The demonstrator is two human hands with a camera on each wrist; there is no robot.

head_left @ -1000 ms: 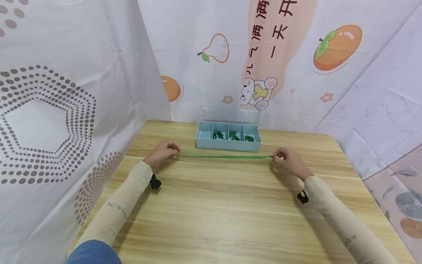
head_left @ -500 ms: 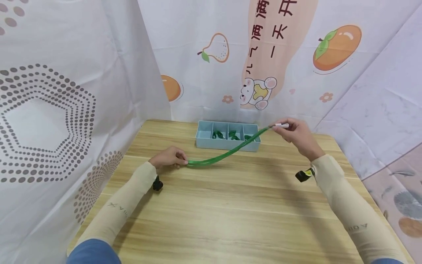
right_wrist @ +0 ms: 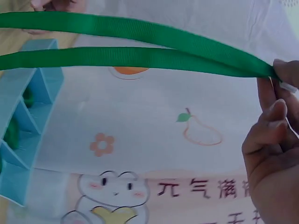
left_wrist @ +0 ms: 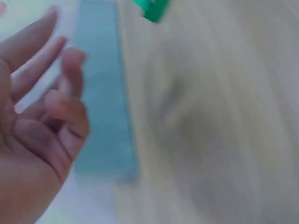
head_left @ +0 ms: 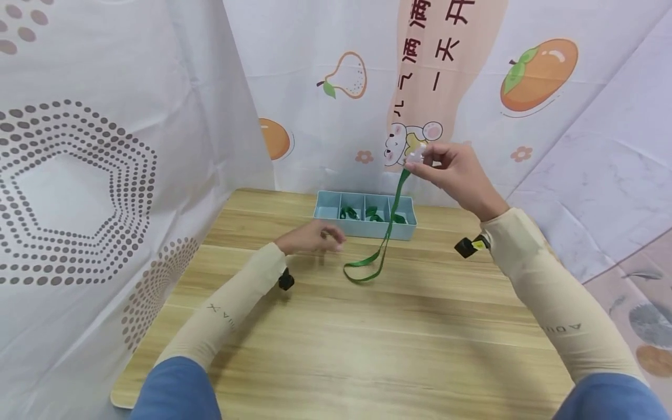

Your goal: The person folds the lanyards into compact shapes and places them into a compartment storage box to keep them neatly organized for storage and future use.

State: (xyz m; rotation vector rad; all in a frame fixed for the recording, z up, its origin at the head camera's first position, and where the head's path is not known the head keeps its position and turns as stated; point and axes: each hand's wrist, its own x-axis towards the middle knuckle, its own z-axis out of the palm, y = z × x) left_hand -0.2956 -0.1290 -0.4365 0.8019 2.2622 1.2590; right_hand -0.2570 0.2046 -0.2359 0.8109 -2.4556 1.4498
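The right hand [head_left: 457, 175] is up in the air with its grip pinched on the top of a green ribbon loop [head_left: 385, 233], which hangs down below it so the bottom curl rests on the pale wood-grain tabletop [head_left: 367, 350]. The left hand [head_left: 312, 238] hovers low with its grip loose and holding nothing, just left of that curl. Right behind both sits a light blue divided tray [head_left: 325, 224], and white printed curtains [head_left: 315, 87] with fruit and a cartoon bear close in the space.

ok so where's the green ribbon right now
In the head view the ribbon hangs from the raised right hand, in front of the blue tray; its loop rests on the table, right of the left hand.
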